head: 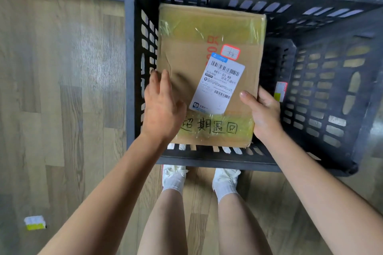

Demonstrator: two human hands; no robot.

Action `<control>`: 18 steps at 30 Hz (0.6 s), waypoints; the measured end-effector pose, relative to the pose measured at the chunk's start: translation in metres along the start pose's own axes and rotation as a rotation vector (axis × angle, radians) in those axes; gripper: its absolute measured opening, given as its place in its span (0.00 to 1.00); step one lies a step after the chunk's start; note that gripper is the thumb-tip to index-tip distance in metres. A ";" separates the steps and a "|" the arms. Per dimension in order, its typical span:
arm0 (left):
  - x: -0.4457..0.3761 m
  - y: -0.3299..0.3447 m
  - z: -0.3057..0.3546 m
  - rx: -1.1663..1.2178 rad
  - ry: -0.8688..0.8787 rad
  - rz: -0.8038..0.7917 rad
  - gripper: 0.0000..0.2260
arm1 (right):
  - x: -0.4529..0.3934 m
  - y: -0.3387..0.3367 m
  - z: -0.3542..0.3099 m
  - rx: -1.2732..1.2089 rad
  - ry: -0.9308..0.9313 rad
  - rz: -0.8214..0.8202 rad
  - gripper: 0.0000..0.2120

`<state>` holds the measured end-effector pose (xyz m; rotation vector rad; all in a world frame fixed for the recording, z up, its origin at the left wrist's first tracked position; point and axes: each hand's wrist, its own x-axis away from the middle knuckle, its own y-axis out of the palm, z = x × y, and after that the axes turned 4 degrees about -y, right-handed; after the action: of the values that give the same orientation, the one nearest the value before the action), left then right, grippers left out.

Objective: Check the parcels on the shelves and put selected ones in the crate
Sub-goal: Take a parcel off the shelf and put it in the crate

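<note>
One parcel [209, 76], a flat cardboard box banded with yellowish clear tape, sits in the mouth of a single dark slatted crate [323, 97] standing on a wood-grain floor [62, 89], against its left wall. Two bare hands meet it: the left hand [162, 105] lies across the box's near-left part with its fingers straight and spread, pressing rather than grasping, while the right hand [263, 109] grips the near-right edge, thumb on top and the other fingers hidden beneath the cardboard. The parcel carries two stickers, one white shipping label [219, 85] with barcodes and one small red-bordered tag [230, 51] just beyond it, plus a row of handwritten black characters near the close edge; the label's fine print is too small to read, and red printing on the cardboard is partly covered by the label. Whether the parcel rests on the crate's bottom or hangs in the hands cannot be told. A small red and yellow sticker [280, 91] shows inside the crate to the right of the parcel, half lost in shadow. Two white shoes [226, 176] stand just short of the crate. One small white and yellow scrap [35, 222] lies on the floor at far left, too blurred to identify.
</note>
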<state>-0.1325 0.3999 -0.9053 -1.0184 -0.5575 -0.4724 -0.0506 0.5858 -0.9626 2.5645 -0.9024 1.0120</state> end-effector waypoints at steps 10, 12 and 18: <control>-0.029 0.019 -0.015 -0.065 0.017 -0.007 0.30 | -0.027 0.013 0.025 -0.031 0.025 0.000 0.21; -0.031 0.023 -0.016 -0.051 0.002 -0.021 0.30 | -0.030 0.013 0.031 -0.032 0.037 -0.002 0.19; -0.033 0.035 -0.023 -0.070 0.035 -0.076 0.28 | -0.037 0.016 0.045 0.013 0.059 0.021 0.20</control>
<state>-0.1315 0.3986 -0.9593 -1.0561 -0.5532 -0.5795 -0.0574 0.5715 -1.0211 2.5265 -0.9117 1.0969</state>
